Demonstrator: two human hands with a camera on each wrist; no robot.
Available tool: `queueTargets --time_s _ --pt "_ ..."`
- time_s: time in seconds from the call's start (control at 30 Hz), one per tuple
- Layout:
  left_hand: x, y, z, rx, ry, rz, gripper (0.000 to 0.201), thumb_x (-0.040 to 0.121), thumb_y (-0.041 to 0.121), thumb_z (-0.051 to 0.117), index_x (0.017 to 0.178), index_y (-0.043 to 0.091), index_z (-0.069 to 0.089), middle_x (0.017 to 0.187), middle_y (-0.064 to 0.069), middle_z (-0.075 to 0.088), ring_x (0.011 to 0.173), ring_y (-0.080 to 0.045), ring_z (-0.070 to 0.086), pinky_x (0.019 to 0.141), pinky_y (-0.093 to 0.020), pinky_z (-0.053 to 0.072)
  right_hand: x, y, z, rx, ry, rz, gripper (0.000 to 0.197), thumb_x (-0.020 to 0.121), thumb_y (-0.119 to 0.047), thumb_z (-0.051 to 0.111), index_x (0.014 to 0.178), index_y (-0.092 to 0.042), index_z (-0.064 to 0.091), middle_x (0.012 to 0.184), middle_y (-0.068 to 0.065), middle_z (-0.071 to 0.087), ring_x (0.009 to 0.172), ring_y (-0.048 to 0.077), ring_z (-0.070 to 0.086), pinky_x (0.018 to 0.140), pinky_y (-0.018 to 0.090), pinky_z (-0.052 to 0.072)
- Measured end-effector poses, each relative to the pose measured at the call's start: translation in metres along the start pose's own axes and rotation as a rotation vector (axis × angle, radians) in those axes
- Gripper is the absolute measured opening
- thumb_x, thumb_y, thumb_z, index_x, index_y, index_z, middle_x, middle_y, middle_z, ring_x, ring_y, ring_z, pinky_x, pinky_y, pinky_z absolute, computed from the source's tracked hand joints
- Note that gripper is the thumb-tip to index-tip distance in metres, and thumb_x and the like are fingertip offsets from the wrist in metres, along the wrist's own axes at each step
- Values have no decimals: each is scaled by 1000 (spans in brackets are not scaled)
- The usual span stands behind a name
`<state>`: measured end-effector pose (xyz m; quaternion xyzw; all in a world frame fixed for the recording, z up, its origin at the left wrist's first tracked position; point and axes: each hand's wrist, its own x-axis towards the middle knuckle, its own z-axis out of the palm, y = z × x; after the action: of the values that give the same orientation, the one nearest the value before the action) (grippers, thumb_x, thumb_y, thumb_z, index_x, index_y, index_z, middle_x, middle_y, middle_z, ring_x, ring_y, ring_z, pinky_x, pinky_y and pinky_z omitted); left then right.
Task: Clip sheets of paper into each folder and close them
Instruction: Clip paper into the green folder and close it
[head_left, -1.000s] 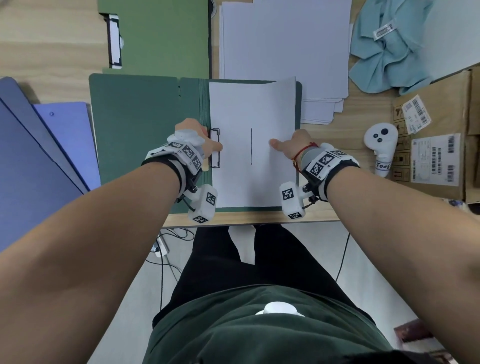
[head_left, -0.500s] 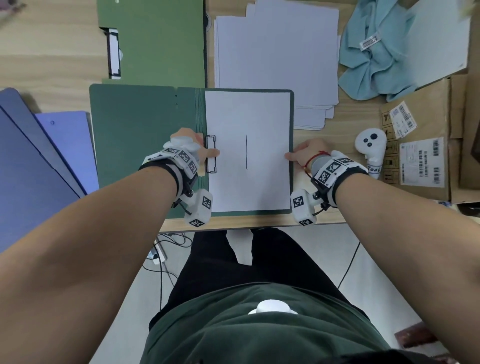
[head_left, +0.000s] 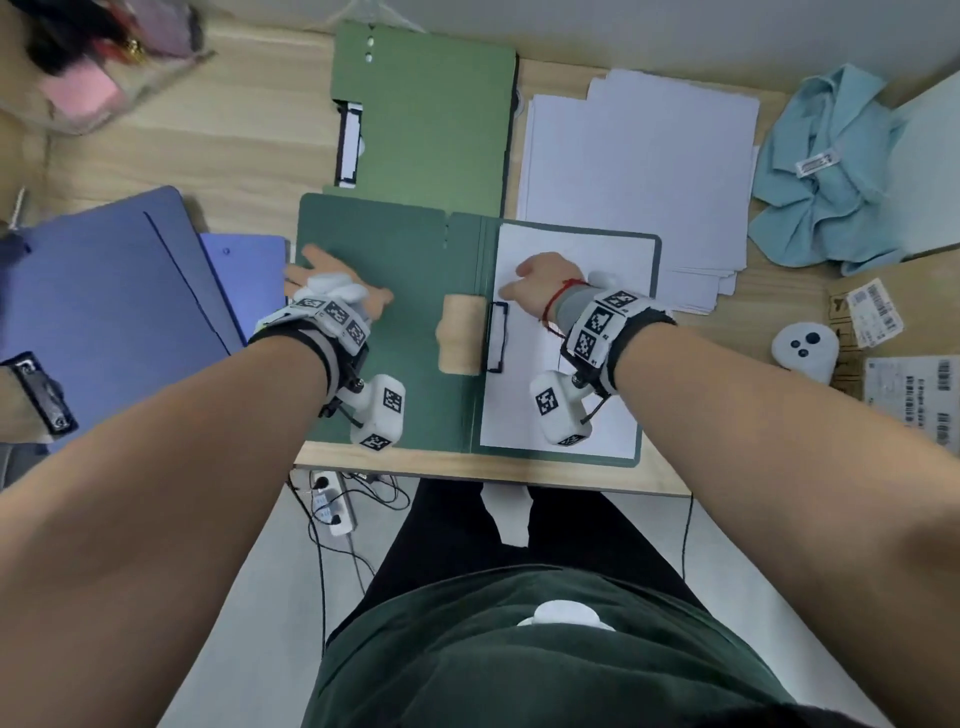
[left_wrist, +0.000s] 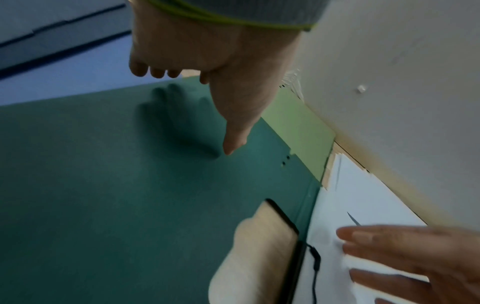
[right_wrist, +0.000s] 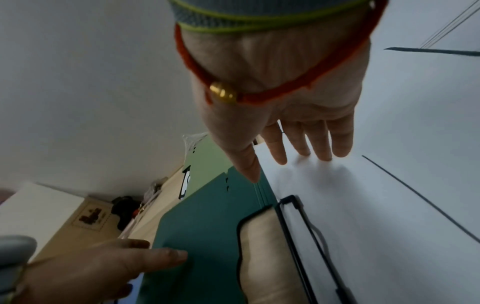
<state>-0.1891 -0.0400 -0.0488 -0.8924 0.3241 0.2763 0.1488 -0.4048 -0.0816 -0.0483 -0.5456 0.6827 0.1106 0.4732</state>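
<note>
Left hand (head_left: 332, 288) has slid to dark green folder's (head_left: 415, 270) cover; both hands' fingers spread flat, paper (head_left: 597, 260) clipped.

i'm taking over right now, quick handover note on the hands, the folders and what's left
Left hand: open, fingers spread over the outer edge of the dark green folder's left cover.
Right hand: open, fingers flat on the sheet.
Folder lies open at the desk's front edge; the sheet sits under the black clip on its right half.
Done: paper clipped into this folder.
Left: swing the cover shut, then the light green folder behind. Blue folders at left: contents can't be seen. Spare paper stack at back right.
</note>
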Motion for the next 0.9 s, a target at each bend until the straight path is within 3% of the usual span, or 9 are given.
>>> queueTargets --time_s 0.13,0.27,0.33,0.43,0.5,0.57,0.67,0.8,0.9 --pt "14 -18 -13 -13 -63 24 104 81 55 71 150 2 13 142 -17 44 126 -34 49 96 -41 45 0 -8 12 -82 -47 46 47 87 -27 61 130 -7 56 123 12 65 108 29 64 90 33 51" --pt "28 -22 -28 -70 -64 -11 94 79 56 71 144 4 27 135 -15 51 119 -31 54 85 -40 46 1 -12 14 -120 -67 59 50 88 -27 61 132 -5 54 126 13 63 111 30 62 94 36 51" --pt "30 -23 -37 -139 -45 13 75 79 53 68 132 10 37 122 -12 55 103 -29 56 79 -37 44 2 -16 15 -145 -76 53 49 88 -28 61 131 -3 55 124 14 64 106 30 64 89 35 52" --pt "27 -14 -54 -290 5 37 76 86 44 64 142 5 31 125 -15 53 112 -31 54 93 -41 44 3 -23 13 -200 -117 36 47 88 -35 61 123 -4 61 111 12 68 85 27 63 69 28 49" --pt "19 0 -70 -334 52 140 52 89 42 61 127 9 47 129 -16 56 116 -33 57 97 -41 44 1 -26 7 -235 -157 17 48 88 -40 59 121 -5 63 119 13 67 94 28 64 74 29 50" --pt "6 18 -89 -334 47 237 33 90 42 58 101 12 48 109 -12 59 95 -28 56 88 -39 47 2 -26 -1 -219 -173 -8 51 87 -43 58 122 -7 64 125 13 64 100 28 63 80 32 50" --pt "-24 54 -110 -344 -32 352 36 92 46 55 95 11 47 99 -7 52 91 -27 56 81 -35 47 -3 -20 -17 101 -227 -17 53 87 -49 62 127 -14 60 126 4 61 106 24 65 94 40 53" --pt "-77 102 -111 -404 -250 471 50 95 59 48 86 9 53 96 -4 62 74 -20 65 73 -28 58 -25 -6 -48 492 -281 -81 49 89 -59 55 116 -19 65 119 1 70 98 23 72 89 39 57" --pt "-96 121 -90 -434 -330 508 76 78 83 46 102 13 60 89 -2 72 71 -16 73 70 -28 60 -36 7 -70 667 -242 -81 67 86 -73 43 110 -16 69 105 1 74 91 25 73 81 38 59"
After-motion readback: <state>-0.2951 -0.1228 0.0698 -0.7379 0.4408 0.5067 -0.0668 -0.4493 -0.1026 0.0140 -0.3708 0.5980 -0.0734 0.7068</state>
